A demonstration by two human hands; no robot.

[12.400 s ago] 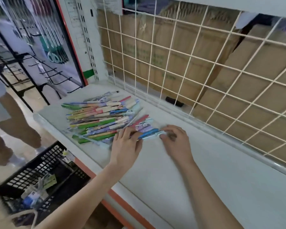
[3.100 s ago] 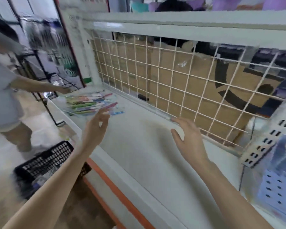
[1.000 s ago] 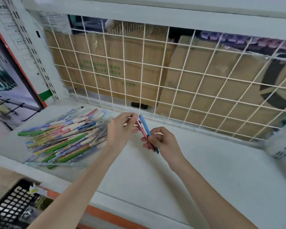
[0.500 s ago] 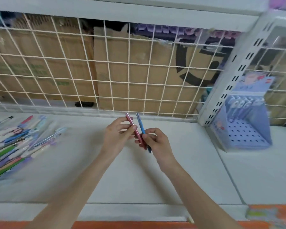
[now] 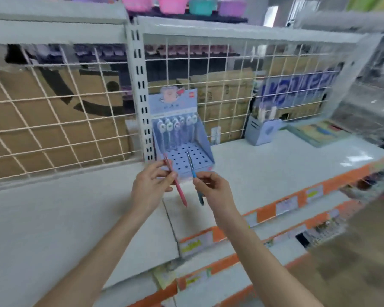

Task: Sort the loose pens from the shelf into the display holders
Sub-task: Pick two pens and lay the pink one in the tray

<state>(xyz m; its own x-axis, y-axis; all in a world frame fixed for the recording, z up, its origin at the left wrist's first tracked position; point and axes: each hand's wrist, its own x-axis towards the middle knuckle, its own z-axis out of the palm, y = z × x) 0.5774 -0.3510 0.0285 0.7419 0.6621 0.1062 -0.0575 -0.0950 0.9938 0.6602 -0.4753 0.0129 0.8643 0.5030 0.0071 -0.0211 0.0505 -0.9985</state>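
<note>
1. The left hand (image 5: pixel 152 187) is held just left of the picture's centre, above the white shelf (image 5: pixel 80 218). Its thumb and fingers pinch a pink pen (image 5: pixel 176 184) near the upper part of the barrel.
2. The pink pen is tilted, with its top end toward 11 o'clock and its lower end toward 5 o'clock, hanging free below the hand.
3. The right hand (image 5: pixel 215 191) is at 3 o'clock from the left hand, close beside it but apart. Its curled fingers and thumb pinch a blue pen (image 5: pixel 192 172) at mid-barrel.
4. The blue pen stands nearly upright, leaning slightly, with its grey upper end toward 12 o'clock and its dark lower end showing below the hand.
5. The two pens lie side by side, near each other without touching.
6. A light blue cardboard display holder (image 5: pixel 187 151) stands on the shelf at 12 o'clock from the hands, against the slotted white upright (image 5: pixel 141 94). Its perforated base has many open holes; a row of pens with round white tops (image 5: pixel 175 126) fills its back row.
7. The upper ends of both held pens overlap the holder's base in view; whether they touch it cannot be told.
8. A smaller blue-grey pen holder (image 5: pixel 261 132) stands at 2 o'clock, further along the shelf, before the white wire grid (image 5: pixel 60 120).
9. Orange price strips (image 5: pixel 282 204) edge the shelf at 4 o'clock.
</note>
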